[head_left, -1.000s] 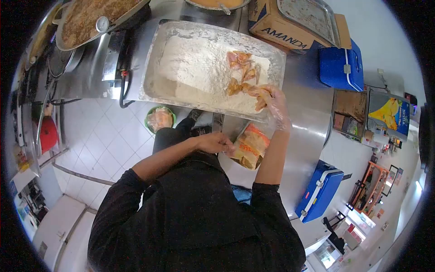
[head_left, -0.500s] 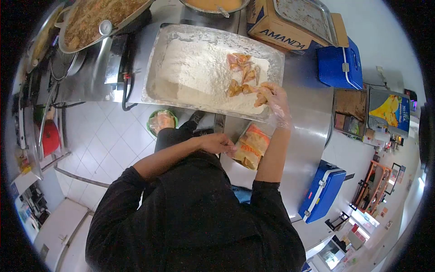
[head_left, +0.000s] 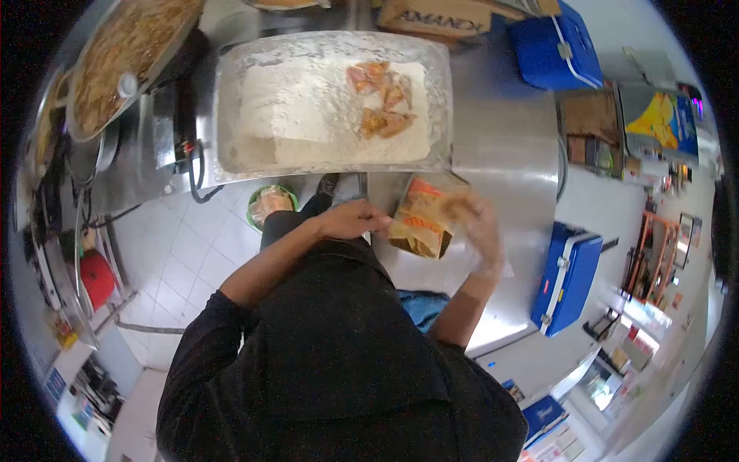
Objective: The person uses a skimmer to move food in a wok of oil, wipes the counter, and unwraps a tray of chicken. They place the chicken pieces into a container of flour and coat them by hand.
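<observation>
My left hand (head_left: pixel 354 219) is closed, its fingertips at the left edge of a brown paper bag (head_left: pixel 423 219) with orange print. Blurred by motion, my right hand (head_left: pixel 479 229), in a clear plastic glove, is at the bag's right side; whether it holds anything cannot be made out. Beyond the bag lies a large metal tray (head_left: pixel 219 115) with white flour (head_left: pixel 292 108). Several pieces of raw, orange-brown meat (head_left: pixel 385 123) rest on the flour at the tray's right.
A large pan of brown food (head_left: pixel 131 61) stands at the upper left. Blue coolers (head_left: pixel 573 281) are at the right and upper right, near a cardboard box (head_left: pixel 431 19). On the tiled floor sits a green-rimmed bin (head_left: pixel 272 206).
My right hand has moved from the meat in the tray back to the paper bag. The view has shifted, and my left hand remains by the bag's edge.
</observation>
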### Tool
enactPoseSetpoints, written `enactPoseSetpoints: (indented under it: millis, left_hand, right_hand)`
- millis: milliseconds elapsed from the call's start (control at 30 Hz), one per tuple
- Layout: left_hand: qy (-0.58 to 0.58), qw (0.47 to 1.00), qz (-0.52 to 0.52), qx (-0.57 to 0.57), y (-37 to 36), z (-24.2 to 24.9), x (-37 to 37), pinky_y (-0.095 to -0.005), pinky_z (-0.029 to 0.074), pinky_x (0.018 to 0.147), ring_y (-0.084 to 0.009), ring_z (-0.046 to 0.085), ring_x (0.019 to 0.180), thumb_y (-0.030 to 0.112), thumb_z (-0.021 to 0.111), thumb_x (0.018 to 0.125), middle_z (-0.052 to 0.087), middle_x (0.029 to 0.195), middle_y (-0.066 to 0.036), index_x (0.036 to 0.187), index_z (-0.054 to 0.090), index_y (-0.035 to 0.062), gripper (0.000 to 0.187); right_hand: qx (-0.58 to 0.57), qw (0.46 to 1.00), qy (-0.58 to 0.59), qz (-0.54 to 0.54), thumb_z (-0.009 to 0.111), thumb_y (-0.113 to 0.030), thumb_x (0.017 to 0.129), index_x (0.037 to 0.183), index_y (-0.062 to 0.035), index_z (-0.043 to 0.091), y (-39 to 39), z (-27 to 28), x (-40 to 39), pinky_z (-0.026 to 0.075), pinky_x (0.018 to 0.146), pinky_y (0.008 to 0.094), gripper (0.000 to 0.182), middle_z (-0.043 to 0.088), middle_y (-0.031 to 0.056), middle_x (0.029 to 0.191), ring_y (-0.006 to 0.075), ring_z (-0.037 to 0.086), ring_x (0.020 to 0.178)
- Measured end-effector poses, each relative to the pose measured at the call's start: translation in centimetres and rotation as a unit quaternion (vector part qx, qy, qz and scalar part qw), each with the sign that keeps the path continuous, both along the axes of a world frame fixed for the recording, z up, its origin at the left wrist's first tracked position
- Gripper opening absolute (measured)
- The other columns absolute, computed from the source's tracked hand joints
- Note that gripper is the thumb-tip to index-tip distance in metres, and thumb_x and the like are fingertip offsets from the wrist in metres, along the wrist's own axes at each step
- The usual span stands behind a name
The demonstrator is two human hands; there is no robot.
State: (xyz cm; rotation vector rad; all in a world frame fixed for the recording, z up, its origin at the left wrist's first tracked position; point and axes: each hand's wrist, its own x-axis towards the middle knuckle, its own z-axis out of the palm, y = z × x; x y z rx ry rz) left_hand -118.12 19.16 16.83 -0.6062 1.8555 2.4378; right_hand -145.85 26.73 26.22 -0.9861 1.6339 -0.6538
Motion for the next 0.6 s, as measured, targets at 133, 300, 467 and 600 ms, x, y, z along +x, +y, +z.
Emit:
enactPoseSetpoints:
  millis: [133, 300, 467, 600]
  left_hand:
    - [0.008, 1.0, -0.026, -0.012, -0.7, 1.9, -0.4, -0.0309, 0.05, 0.082, -0.0142, 0.064, 0.088, 0.033, 0.046, 0.102, 0.07, 0.093, -0.007, 0.102, 0.067, -0.0041, 0.043]
    - [0.027, 0.994, -0.098, 0.032, 0.4, 1.4, -1.5, -0.031, 0.051, 0.083, -0.0152, 0.065, 0.09, 0.031, 0.046, 0.102, 0.071, 0.095, -0.009, 0.105, 0.066, -0.0043, 0.04]
    - [0.0, 0.985, -0.173, -0.028, 1.3, 1.2, -2.5, -0.0309, 0.051, 0.084, -0.0144, 0.065, 0.09, 0.028, 0.048, 0.101, 0.071, 0.097, -0.009, 0.106, 0.066, -0.005, 0.037]
    - [-0.026, 0.988, -0.153, -0.028, 0.8, 2.4, -2.9, -0.0305, 0.051, 0.084, -0.0143, 0.065, 0.089, 0.027, 0.05, 0.1, 0.071, 0.096, -0.009, 0.105, 0.067, -0.0038, 0.035]
  right_hand:
    - [-0.013, 0.982, 0.11, 0.15, 0.058, -0.011, 0.087, 0.102, -0.0011, 0.065, 11.0, -7.4, 3.1, 0.052, 0.076, 0.0381, 0.019, 0.067, 0.0149, 0.098, 0.0286, 0.064, 0.089]
    - [-0.109, 0.888, 0.419, -0.153, 0.058, -0.012, 0.087, 0.093, -0.0007, 0.064, 13.5, -13.6, 8.8, 0.05, 0.074, 0.0471, 0.014, 0.063, 0.0228, 0.091, 0.0428, 0.06, 0.087]
    - [0.024, 0.892, 0.414, -0.178, 0.061, -0.019, 0.085, 0.088, -0.0017, 0.065, 13.6, -19.5, 8.6, 0.05, 0.071, 0.0465, 0.018, 0.065, 0.0198, 0.087, 0.0394, 0.062, 0.081]
    - [0.008, 0.921, 0.357, -0.158, 0.059, -0.023, 0.087, 0.088, -0.0023, 0.066, 13.1, -18.4, 7.7, 0.05, 0.069, 0.0451, 0.021, 0.066, 0.0181, 0.087, 0.0371, 0.064, 0.079]
